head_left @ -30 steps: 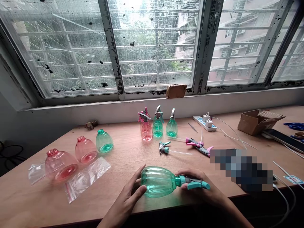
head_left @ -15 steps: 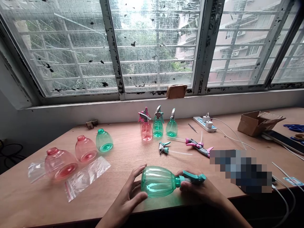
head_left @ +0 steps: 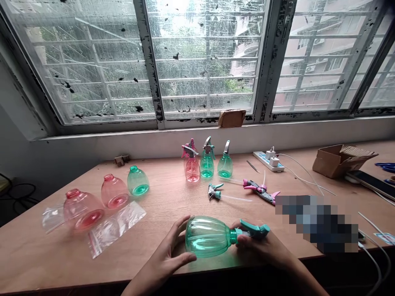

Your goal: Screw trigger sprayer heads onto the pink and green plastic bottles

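At the table's (head_left: 173,197) near edge, head view: green bottle (head_left: 210,236) held sideways between both hands.
Left hand (head_left: 168,255) is cupped round its base, right hand (head_left: 261,248) clamped on the spray head (head_left: 256,230). I'd steady the base and twist right at the collar (head_left: 233,236), keeping everything lined up. Smooth brownish wood top, grimy window (head_left: 203,53) behind it, daylight coming through.

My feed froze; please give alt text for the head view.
A green spray bottle is held sideways, a person's right hand gripping by its spray head, the left hand curved at its base. Beyond are loose spray heads and assembled sprayers; at left, three headless bottles.
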Action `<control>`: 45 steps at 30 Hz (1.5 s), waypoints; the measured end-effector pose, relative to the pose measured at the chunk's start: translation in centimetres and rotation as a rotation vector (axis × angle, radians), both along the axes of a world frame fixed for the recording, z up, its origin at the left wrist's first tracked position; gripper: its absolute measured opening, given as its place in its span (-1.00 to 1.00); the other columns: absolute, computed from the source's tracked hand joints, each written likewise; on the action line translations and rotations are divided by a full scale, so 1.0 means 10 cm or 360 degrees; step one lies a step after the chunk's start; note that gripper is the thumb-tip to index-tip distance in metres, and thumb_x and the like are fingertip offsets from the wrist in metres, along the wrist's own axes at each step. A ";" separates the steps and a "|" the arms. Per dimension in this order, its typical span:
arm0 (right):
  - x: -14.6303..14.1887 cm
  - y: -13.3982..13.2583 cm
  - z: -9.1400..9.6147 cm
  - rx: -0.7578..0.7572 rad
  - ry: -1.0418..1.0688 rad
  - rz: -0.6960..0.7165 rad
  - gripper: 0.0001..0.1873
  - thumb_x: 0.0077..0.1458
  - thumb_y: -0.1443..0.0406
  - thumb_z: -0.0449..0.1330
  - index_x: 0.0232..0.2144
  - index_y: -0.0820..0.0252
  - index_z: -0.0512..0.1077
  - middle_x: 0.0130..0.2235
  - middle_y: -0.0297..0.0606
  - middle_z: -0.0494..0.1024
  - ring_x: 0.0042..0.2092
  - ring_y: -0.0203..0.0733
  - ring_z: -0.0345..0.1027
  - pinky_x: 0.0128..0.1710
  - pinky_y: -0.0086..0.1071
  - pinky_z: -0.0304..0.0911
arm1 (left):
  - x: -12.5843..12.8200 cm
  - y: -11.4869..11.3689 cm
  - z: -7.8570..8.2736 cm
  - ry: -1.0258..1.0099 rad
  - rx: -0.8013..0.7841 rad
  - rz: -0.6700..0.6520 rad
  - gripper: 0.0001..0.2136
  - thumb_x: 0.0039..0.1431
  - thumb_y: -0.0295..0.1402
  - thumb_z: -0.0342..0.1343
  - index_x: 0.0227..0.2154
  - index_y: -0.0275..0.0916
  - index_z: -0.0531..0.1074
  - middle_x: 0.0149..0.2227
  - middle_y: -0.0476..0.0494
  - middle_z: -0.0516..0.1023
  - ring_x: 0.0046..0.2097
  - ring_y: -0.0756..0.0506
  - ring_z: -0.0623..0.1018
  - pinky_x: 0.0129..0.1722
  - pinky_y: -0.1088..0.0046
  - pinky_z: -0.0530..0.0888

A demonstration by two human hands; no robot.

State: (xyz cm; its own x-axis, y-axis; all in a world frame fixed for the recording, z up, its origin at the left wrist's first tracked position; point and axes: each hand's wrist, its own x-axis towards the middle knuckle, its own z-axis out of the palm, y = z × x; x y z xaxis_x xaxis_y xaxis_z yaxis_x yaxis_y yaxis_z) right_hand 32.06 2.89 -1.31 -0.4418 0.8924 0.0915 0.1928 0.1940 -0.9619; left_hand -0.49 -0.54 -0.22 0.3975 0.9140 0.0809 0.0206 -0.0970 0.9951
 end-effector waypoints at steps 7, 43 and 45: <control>-0.03 -0.02 0.06 -0.0051 0.0031 0.0079 -0.43 0.11 -0.17 0.29 -0.12 0.17 0.56 -0.41 -0.34 0.51 -0.37 -0.20 0.32 -0.33 -0.37 0.27 | 0.01 -0.07 0.10 0.0261 0.0044 0.0051 -0.20 0.25 -0.06 0.31 0.45 0.11 0.04 0.54 -0.04 -0.03 0.51 -0.34 0.04 0.48 0.05 0.09; -0.02 -0.02 0.09 0.0075 0.0088 0.0060 -0.58 0.03 0.02 0.44 -0.17 0.13 0.52 -0.24 -0.29 0.62 -0.24 -0.13 0.44 -0.29 -0.39 0.28 | -0.01 -0.01 0.15 0.0226 0.0044 0.0147 -0.47 0.36 0.06 0.13 0.28 -0.02 0.31 0.38 -0.17 0.35 0.41 -0.32 0.29 0.40 0.11 0.25; -0.03 -0.02 0.12 0.0115 0.0062 0.0065 -0.59 0.02 0.02 0.44 -0.20 0.14 0.52 -0.25 -0.28 0.62 -0.24 -0.11 0.45 -0.30 -0.39 0.29 | -0.02 -0.01 0.13 0.0170 0.0039 0.0136 -0.48 0.36 0.03 0.15 0.28 -0.01 0.30 0.38 -0.17 0.36 0.41 -0.32 0.29 0.40 0.08 0.24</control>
State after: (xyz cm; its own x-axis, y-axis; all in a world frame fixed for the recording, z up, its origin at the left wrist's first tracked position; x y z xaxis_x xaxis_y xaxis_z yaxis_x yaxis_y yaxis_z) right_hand 31.76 2.70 -0.12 -0.4725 0.8642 0.1729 0.1459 0.2702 -0.9517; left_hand -0.65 -0.60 1.03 0.3256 0.9433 0.0651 0.1353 -0.1146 0.9842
